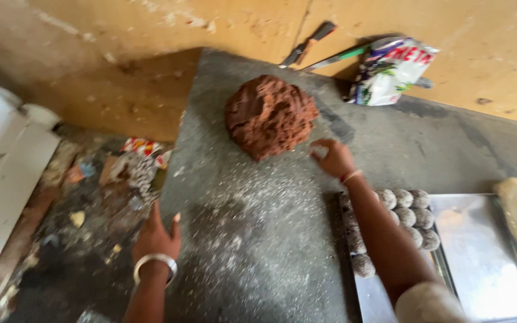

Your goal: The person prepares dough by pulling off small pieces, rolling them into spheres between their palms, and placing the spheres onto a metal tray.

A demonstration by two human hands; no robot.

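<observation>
A person leans over a grey stone slab (252, 239) dusted with white specks. The right hand (332, 158) rests on it just beside a large reddish-brown lump of dough (269, 115), fingers curled around a small pale bit. The left hand (157, 236), flat and open, presses the slab's left edge. Coated round balls (411, 216) fill a steel tray (480, 257) nearby.

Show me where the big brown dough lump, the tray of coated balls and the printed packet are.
Brown dough lump (269, 115): head view, middle of its top.
Metal tray (480, 251): head view, bare floor right of the balls.
Printed packet (390, 72): head view, centre of its face.
</observation>
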